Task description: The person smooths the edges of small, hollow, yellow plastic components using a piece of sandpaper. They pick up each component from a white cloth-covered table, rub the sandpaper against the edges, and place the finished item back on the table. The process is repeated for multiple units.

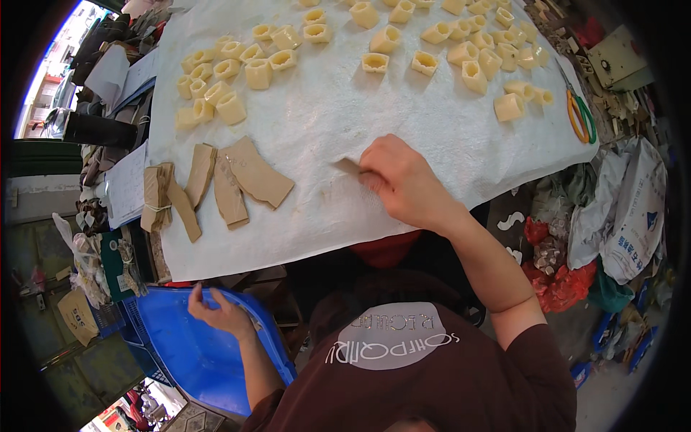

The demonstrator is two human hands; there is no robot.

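Observation:
My right hand [404, 186] is over the white sheet near its front edge, thumb and fingers pinching a thin, flat grey-brown piece [347, 165]. Most of that piece is hidden by the fingers. To its left, several flat tan pieces [258, 173] with wavy edges lie on the sheet, and a string-tied bundle of similar pieces [155, 198] sits at the left end. My left hand [219, 311] hangs below the table's front edge, above a blue plastic basin [209, 353], fingers apart and holding nothing.
Many hollow, pale yellow tube-shaped pieces [286, 60] stand and lie across the far part of the white sheet [317, 122]. Scissors with orange and green handles [579, 119] rest at the right edge. Plastic bags [630, 209] crowd the right side; papers [126, 191] lie at left.

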